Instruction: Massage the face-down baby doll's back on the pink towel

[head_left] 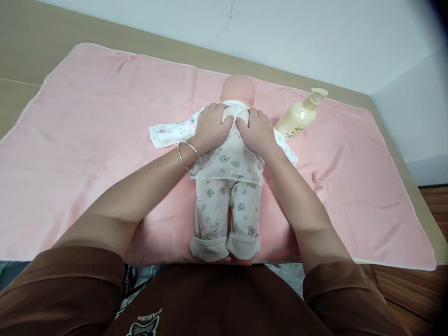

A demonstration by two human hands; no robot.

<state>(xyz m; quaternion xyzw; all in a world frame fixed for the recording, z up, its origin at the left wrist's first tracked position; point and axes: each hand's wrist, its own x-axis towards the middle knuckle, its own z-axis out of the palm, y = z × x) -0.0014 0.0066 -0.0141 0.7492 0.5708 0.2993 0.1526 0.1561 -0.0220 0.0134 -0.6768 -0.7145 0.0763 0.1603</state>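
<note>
A baby doll (231, 161) lies lengthwise on a pink blanket (87, 140), its smooth head at the far end and its cuffed trouser legs toward me. No face shows on the head. It wears a white shirt and trousers printed with small animals. My left hand (214, 125) is curled over the doll's left-side shoulder in view, thumb on the upper torso. Over the other shoulder bends my right hand (257, 130), its thumb close to the left one. Both hands' fingertips are partly hidden. A silver bangle (189, 155) circles my left wrist.
Right of the doll, a pale yellow pump bottle (297, 116) lies tilted on the blanket, partly behind the doll's sleeve. Under the blanket is a wooden table (35, 28), with a white wall (297, 42) behind it. The blanket reaches the table's near edge.
</note>
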